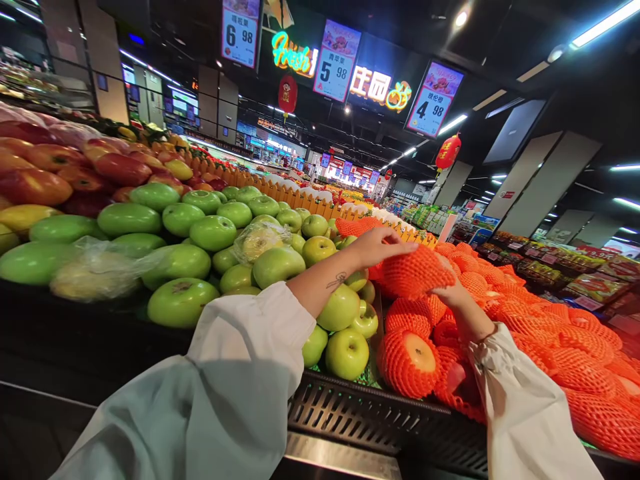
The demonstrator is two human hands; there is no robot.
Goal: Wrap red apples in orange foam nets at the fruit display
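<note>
Between my two hands is a round fruit in a red foam net [415, 272], raised over the other netted fruit. My left hand [377, 247] reaches across the green apples [345, 353], its fingers along the upper left of the net. From the lower right, my right hand [451, 293] grips the same fruit; its fingers are mostly hidden behind the net. The fruit's skin is covered, so its kind does not show. Just below lies another netted fruit [409, 363] with a patch of pale orange skin bare.
More red-netted fruit [580, 360] is heaped at the right. Green apples [180, 301] fill the left, with bagged fruit [97, 270] among them and red apples [35, 187] behind. A black slotted rim [360, 410] edges the display. Price signs [336, 61] hang overhead.
</note>
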